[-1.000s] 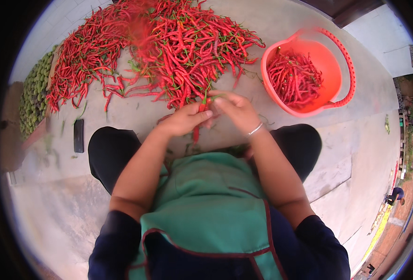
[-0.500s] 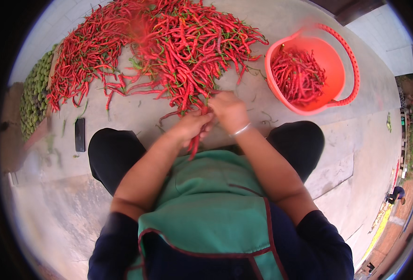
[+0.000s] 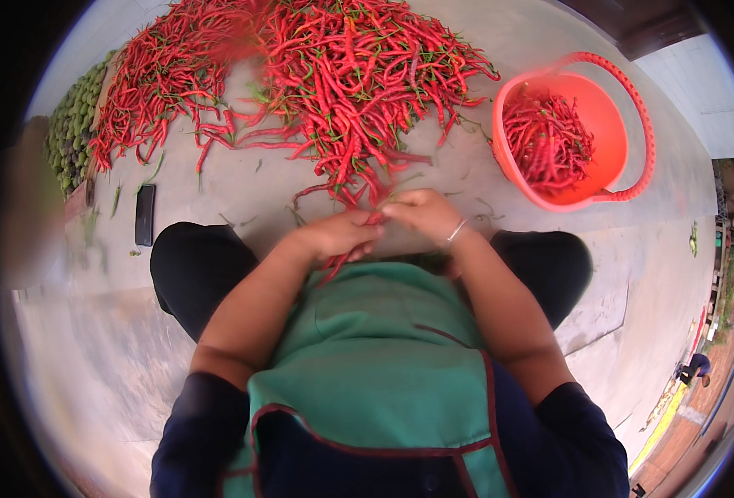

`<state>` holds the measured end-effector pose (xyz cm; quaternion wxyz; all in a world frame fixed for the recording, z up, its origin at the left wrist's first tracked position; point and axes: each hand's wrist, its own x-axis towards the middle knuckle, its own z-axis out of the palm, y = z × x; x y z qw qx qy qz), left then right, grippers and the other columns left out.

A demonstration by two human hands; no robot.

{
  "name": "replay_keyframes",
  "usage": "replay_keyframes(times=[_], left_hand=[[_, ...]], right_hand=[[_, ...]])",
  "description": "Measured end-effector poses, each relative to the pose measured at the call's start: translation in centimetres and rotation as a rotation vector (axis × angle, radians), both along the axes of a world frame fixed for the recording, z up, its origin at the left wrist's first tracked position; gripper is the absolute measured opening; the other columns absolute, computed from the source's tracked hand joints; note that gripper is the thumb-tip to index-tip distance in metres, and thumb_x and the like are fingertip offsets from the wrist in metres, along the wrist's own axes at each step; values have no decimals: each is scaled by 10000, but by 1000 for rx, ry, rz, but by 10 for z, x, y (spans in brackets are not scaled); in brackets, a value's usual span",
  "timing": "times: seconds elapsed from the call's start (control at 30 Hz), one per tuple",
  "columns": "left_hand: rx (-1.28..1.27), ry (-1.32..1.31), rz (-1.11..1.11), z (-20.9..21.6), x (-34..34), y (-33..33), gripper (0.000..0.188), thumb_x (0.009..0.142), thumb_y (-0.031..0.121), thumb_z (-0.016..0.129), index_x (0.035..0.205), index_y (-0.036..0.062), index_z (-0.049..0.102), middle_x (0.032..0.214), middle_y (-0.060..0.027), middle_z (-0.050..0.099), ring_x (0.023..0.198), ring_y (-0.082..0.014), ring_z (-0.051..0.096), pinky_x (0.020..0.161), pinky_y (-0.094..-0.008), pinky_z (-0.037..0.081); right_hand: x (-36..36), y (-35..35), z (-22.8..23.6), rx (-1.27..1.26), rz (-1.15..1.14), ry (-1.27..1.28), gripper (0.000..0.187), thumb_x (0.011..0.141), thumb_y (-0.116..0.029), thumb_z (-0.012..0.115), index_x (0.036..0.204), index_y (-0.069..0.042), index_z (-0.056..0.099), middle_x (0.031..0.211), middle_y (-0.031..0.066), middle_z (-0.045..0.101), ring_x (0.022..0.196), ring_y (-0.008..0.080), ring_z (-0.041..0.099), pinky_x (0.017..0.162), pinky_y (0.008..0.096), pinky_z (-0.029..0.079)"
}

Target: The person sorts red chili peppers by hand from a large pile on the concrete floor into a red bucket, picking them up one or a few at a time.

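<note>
My left hand (image 3: 338,235) holds a small bunch of red chillies (image 3: 334,267) whose tips hang down toward my green apron. My right hand (image 3: 421,214) meets it fingertip to fingertip and pinches the top end of one of those chillies, a bracelet on its wrist. Both hands hover just below the near edge of a big pile of red chillies (image 3: 342,75) spread on the concrete floor.
An orange basket (image 3: 612,145) with a looped handle holds several red chillies at the right. A dark phone (image 3: 144,214) lies on the floor at the left. Green fruit (image 3: 72,133) is heaped at the far left. My knees frame the hands.
Both hands have drawn back from the pile's edge toward my lap, carrying chillies, and have come together.
</note>
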<state>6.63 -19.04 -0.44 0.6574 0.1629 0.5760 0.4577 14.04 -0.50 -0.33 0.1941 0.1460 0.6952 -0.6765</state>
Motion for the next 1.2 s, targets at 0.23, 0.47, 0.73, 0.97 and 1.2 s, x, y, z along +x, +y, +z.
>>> replay_keyframes(times=[0.23,0.47,0.73,0.97,1.2], left_hand=[[-122,116,-40,-29,5,-1,173,899,210,455,837,51,479,599,4,437,491,-87,419,458,-238,354],[-435,999,378,-75,-70,-42,306,705,260,641,958,91,601,844,-157,628,810,-314,599,715,-403,465],[-256,1014,412,-112,-66,-21,323,690,232,670,983,107,617,851,-125,640,785,-289,607,719,-372,470],[102,509,739,-21,-84,-19,251,775,177,656,978,31,626,768,12,602,678,-70,509,654,-255,444],[211,456,781,41,-64,-7,242,874,243,527,1014,51,572,771,-7,535,663,-93,469,614,-228,381]], right_hand=[[-2,-14,-43,940,134,410,154,725,-169,632,834,-59,622,803,92,612,708,250,585,616,363,463],[-29,-44,-43,1048,480,558,138,727,-145,565,849,-88,597,936,128,537,898,281,550,742,384,463],[-86,-46,-59,1203,612,726,107,736,-131,557,821,-73,588,908,88,523,839,257,564,711,381,469],[-108,-2,45,444,-455,686,103,832,-108,564,900,-32,552,793,89,594,643,162,575,613,304,467],[-57,13,92,352,-709,748,100,864,-85,526,870,2,575,779,21,575,629,60,520,579,217,433]])
